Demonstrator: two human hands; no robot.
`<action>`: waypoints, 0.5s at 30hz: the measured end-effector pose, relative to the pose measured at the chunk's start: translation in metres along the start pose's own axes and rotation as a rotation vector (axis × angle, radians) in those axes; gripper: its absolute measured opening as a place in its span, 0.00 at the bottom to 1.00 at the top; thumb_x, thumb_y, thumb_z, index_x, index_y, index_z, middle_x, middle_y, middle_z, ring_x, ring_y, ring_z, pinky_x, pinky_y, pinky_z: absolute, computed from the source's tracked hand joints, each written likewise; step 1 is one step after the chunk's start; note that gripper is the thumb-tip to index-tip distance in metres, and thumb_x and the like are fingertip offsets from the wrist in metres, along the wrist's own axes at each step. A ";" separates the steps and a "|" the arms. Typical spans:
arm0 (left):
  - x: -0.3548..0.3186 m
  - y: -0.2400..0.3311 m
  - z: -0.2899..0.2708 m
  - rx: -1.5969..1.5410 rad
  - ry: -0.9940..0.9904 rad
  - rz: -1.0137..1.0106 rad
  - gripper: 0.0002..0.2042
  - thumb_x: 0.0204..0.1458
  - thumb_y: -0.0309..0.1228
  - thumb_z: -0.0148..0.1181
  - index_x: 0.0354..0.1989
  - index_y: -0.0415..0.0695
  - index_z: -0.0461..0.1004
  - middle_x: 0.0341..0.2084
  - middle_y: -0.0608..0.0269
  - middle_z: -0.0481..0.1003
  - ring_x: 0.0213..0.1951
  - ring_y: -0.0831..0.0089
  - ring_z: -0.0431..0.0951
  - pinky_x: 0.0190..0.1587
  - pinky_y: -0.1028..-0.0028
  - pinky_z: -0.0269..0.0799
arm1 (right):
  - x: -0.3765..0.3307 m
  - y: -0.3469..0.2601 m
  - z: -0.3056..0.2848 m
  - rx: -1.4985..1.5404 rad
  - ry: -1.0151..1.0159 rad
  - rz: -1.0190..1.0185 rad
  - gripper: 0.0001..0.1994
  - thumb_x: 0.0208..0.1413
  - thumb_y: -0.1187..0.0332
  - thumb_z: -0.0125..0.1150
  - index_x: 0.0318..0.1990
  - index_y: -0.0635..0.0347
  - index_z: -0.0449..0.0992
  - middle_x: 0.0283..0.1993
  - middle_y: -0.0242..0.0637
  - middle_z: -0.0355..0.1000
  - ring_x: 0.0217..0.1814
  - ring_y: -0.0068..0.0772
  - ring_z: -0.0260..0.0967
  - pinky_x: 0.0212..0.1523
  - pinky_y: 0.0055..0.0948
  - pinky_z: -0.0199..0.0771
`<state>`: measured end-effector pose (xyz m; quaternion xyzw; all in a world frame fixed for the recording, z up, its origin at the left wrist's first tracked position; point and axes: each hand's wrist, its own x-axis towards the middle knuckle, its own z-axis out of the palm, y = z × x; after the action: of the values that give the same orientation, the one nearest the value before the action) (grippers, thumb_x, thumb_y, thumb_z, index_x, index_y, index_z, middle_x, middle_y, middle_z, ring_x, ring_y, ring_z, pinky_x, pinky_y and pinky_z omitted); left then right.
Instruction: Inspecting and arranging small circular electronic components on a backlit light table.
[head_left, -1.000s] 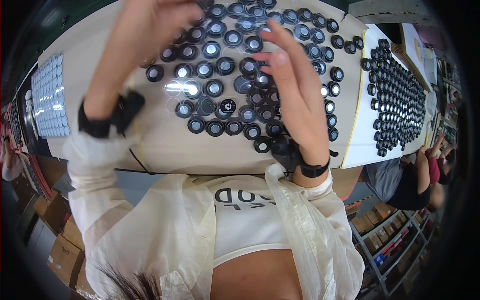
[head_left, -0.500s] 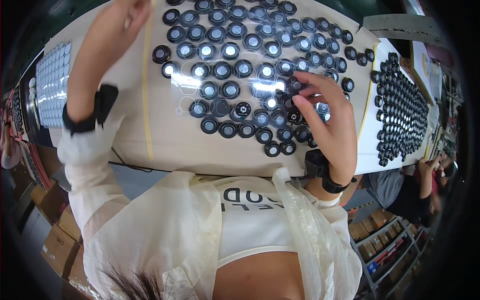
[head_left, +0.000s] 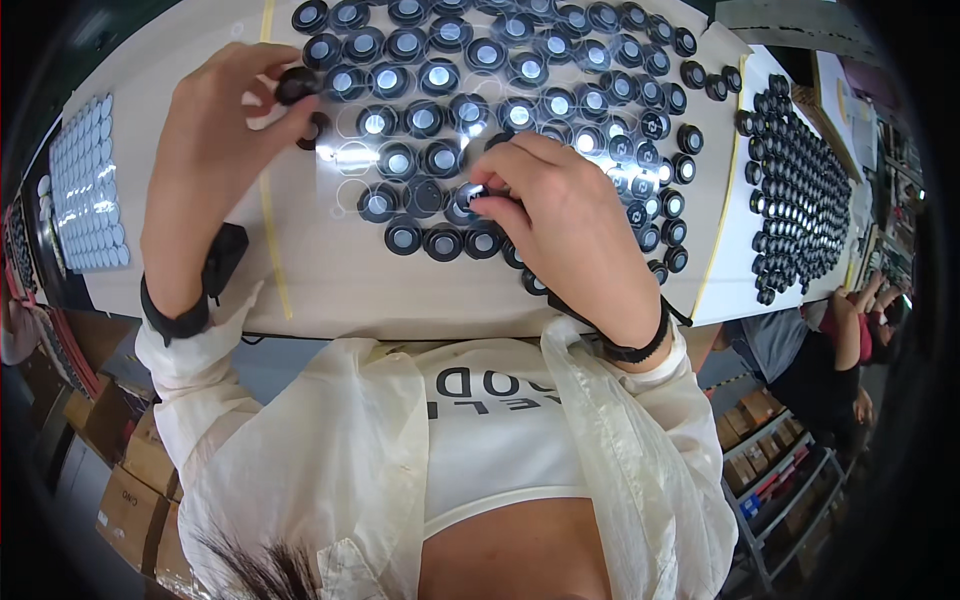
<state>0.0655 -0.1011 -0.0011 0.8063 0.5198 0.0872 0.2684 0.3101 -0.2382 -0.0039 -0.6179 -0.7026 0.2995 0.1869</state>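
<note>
My left hand [head_left: 215,115] is pinched around a black round cap [head_left: 295,86] at the left edge of the rows. Another dark cap [head_left: 314,130] shows just below its fingertips. My right hand [head_left: 565,200] reaches into the middle of the rows, thumb and fingers closed on a black cap [head_left: 470,197] with a shiny top; the fingers partly hide it. Around both hands stand many black caps [head_left: 441,158] with pale round centres. A clear sheet with round outlines [head_left: 352,157] lies among them. Several caps at the right, such as one dark cap [head_left: 655,124], bear a white symbol.
A sheet of pale round discs [head_left: 90,190] lies at the far left. Yellow tape [head_left: 272,230] runs along the beige table [head_left: 350,305]. Beyond a second tape line, more black caps [head_left: 795,190] crowd the right side. Another person [head_left: 815,350] is at the right.
My left hand has come down and now holds a cap at the rows' left edge. My right hand has moved left, from the right-hand caps to one near the middle.
</note>
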 end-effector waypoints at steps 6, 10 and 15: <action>-0.002 0.050 0.044 -0.104 -0.100 0.585 0.18 0.49 0.23 0.65 0.50 0.40 0.75 0.51 0.55 0.74 0.51 0.57 0.76 0.55 0.64 0.72 | 0.008 0.007 0.000 0.052 0.007 0.014 0.07 0.46 0.76 0.70 0.33 0.64 0.79 0.30 0.42 0.75 0.29 0.40 0.75 0.31 0.33 0.73; 0.004 0.044 0.068 -0.055 -0.052 0.713 0.20 0.50 0.22 0.63 0.53 0.41 0.71 0.61 0.57 0.69 0.62 0.57 0.69 0.65 0.61 0.65 | 0.013 0.010 -0.002 0.081 -0.051 0.012 0.07 0.46 0.76 0.70 0.33 0.65 0.80 0.30 0.42 0.76 0.28 0.38 0.75 0.30 0.31 0.73; 0.005 0.043 0.075 -0.050 -0.036 0.681 0.21 0.50 0.22 0.62 0.54 0.41 0.70 0.61 0.57 0.69 0.63 0.59 0.68 0.66 0.60 0.64 | 0.020 0.012 -0.006 0.113 -0.139 0.027 0.04 0.46 0.74 0.68 0.28 0.62 0.78 0.27 0.41 0.75 0.36 0.48 0.74 0.38 0.42 0.73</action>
<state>0.1331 -0.1364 -0.0424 0.9282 0.2137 0.1702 0.2525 0.3196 -0.2171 -0.0099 -0.5934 -0.6875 0.3833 0.1682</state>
